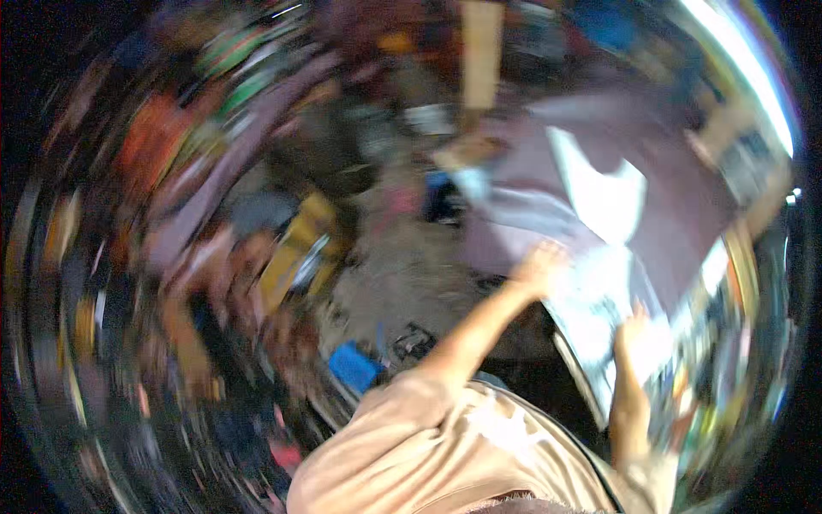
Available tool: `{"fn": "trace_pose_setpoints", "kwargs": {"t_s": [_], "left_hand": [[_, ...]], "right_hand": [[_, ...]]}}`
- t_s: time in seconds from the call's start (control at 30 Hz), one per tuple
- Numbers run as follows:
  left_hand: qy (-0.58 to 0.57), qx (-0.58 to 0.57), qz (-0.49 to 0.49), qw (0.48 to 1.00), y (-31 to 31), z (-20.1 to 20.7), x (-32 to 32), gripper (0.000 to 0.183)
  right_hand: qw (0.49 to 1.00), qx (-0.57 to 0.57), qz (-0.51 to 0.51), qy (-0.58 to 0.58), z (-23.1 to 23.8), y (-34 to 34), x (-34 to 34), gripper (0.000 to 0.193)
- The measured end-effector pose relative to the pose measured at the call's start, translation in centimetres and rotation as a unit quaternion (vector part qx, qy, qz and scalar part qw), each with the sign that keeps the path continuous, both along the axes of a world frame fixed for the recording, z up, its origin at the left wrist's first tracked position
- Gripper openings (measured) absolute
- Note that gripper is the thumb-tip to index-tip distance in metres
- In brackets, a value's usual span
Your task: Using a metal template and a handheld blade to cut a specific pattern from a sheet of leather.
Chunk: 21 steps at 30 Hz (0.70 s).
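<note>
Motion blurs the whole head view. My left hand (541,267) reaches forward to the near left edge of a pale, brightly lit sheet (591,300), and seems to touch it. Lower and to the right, my right hand (632,327) is at the right part of the same sheet. Smearing hides the fingers of both hands, so a grip on the sheet cannot be made out. Beyond them spreads a large dull-purple sheet or cloth (676,197) with folds. A bright white, notched piece (599,184) lies on it.
To the left, a person (248,248) bends near a yellow-brown box-like thing (300,253). A blue object (355,367) is on the grey-brown floor (402,278) by my left side. A pale upright board or post (482,56) stands at the far side. Blurred clutter lines the right edge.
</note>
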<state>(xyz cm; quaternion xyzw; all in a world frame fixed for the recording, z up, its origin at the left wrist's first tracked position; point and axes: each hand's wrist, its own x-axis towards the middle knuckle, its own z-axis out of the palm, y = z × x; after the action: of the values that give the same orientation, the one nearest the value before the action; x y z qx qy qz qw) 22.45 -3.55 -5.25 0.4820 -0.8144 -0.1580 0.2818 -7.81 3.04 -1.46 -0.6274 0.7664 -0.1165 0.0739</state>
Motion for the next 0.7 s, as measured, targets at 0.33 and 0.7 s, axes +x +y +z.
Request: {"fn": "trace_pose_setpoints", "kwargs": {"t_s": [0.33, 0.7], "left_hand": [[-0.082, -0.082, -0.032, 0.993, -0.5, -0.1, -0.8, 0.06], [-0.074, -0.074, -0.05, 0.993, -1.5, 1.4, -0.8, 0.052]], "right_hand": [[0.99, -0.015, -0.125, 0.056, -2.7, -0.2, -2.4, 0.049], [0.991, -0.019, -0.125, 0.051, -3.3, 0.2, -2.6, 0.05]]}}
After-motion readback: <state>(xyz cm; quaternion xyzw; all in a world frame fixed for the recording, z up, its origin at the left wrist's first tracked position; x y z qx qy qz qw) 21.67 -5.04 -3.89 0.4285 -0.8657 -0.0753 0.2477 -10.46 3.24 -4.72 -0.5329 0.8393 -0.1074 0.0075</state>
